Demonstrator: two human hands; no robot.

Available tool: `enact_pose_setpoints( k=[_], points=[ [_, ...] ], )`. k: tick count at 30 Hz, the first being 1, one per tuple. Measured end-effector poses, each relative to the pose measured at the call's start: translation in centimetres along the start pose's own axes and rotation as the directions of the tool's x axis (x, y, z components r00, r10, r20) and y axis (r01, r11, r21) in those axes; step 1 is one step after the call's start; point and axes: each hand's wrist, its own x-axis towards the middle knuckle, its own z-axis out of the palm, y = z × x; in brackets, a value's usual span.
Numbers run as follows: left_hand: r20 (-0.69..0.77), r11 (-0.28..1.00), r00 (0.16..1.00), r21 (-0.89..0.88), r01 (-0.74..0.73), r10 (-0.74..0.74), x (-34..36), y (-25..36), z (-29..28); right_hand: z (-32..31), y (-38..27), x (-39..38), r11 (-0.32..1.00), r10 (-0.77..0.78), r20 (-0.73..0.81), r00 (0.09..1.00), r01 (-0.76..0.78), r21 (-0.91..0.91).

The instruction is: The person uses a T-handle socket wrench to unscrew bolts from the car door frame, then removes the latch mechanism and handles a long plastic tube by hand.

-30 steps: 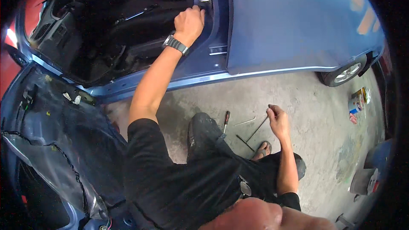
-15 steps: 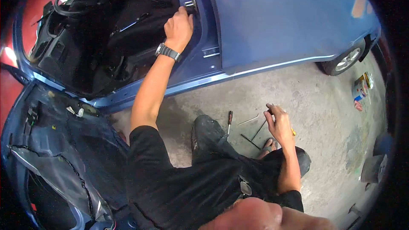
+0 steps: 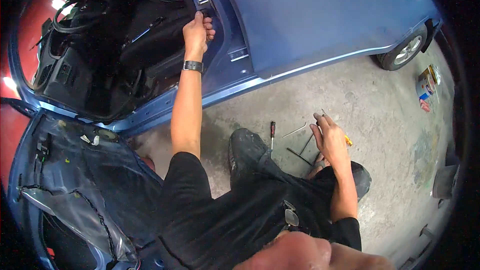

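Note:
My left hand [image 3: 196, 34] is raised to the blue door pillar [image 3: 220, 25] of the car, just below a silver metal plate [image 3: 202, 1]. Its fingers are curled closed against a small dark part there, too hidden to name. My right hand [image 3: 331, 139] is held over the floor beside my bent knee. A yellow-handled tool [image 3: 348, 140] sticks out past its palm side, and a thin tip shows beyond the fingertips; most of the tool is covered by the hand.
On the concrete lie a dark-handled screwdriver [image 3: 272, 130], a thin bent rod [image 3: 295, 130] and a black T-handle wrench [image 3: 299, 156]. The stripped car door [image 3: 125, 170] stands open at left. A paint can [image 3: 425, 86] is near the rear wheel [image 3: 407, 50].
My left wrist has turned over at the pillar, so the curled fingers now show on its right side. The right hand has risen slightly with the yellow-handled tool. The whole view has shifted a little.

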Motion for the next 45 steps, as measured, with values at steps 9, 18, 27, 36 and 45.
enact_pose_setpoints(
  k=[9, 18, 27, 36, 45],
  points=[
    [0.088, 0.310, 0.708, 0.857, -0.413, 0.700, -3.1, 1.8, 0.9, -0.1, 0.1, -0.1, 1.000, -0.002, 0.006, 1.000, 0.002, -0.006],
    [0.088, 0.277, 0.762, 0.900, -0.338, 0.641, -1.7, 0.9, 0.7, -0.1, 0.1, 0.0, 1.000, -0.026, 0.012, 1.000, 0.026, -0.013],
    [0.071, 0.380, 0.748, 0.828, -0.413, 0.659, -1.7, 0.9, 0.6, 0.4, 0.2, 0.0, 0.998, -0.040, 0.024, 0.999, 0.041, -0.036],
    [0.023, 0.991, 0.997, -0.111, 0.077, -0.075, -1.6, -0.9, -0.6, 0.3, 0.3, -0.2, 0.995, -0.045, 0.057, 0.997, 0.050, -0.090],
    [-0.081, 0.538, 0.628, 0.606, -0.586, 0.774, -2.3, -1.8, 1.4, 0.4, 0.3, -0.5, 0.992, -0.052, 0.073, 0.996, 0.060, -0.108]
  ],
)
